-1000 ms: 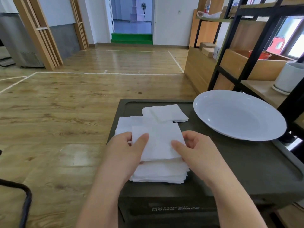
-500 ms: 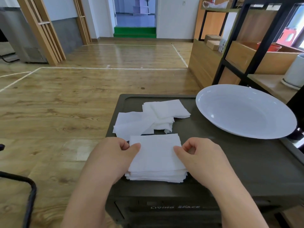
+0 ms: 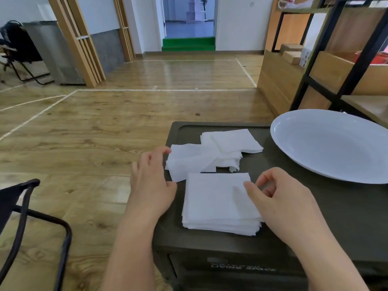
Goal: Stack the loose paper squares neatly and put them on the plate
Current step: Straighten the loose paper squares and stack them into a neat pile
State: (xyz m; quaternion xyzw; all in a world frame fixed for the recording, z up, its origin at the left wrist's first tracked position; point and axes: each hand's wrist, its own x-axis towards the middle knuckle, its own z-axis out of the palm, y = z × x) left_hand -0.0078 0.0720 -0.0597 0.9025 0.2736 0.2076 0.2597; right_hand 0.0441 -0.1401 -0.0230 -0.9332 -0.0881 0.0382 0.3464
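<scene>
So the left hand is open, fingers spread and a bit blurry, hovering at the left edge of the table, holding nothing. Its fingertips are right next to the loose squares, but I can't tell if they actually touch. The right hand is loosely curled with the thumb resting on the right edge of the neat stack; it covers that side of the stack, so whether it's pinching a sheet is hard to say.

The stack sits near the front of the table, edges mostly lined up, a few lower sheets poking out at the front right corner. The loose squares lie just behind it in a messy overlapping heap, one corner tucked against the stack's back left.

The white plate sits off to the right, empty, cut off by the frame edge and hanging over the table's back right side. There's bare dark tabletop between stack and plate. A black chair frame pokes in at lower left, over wood floor.
</scene>
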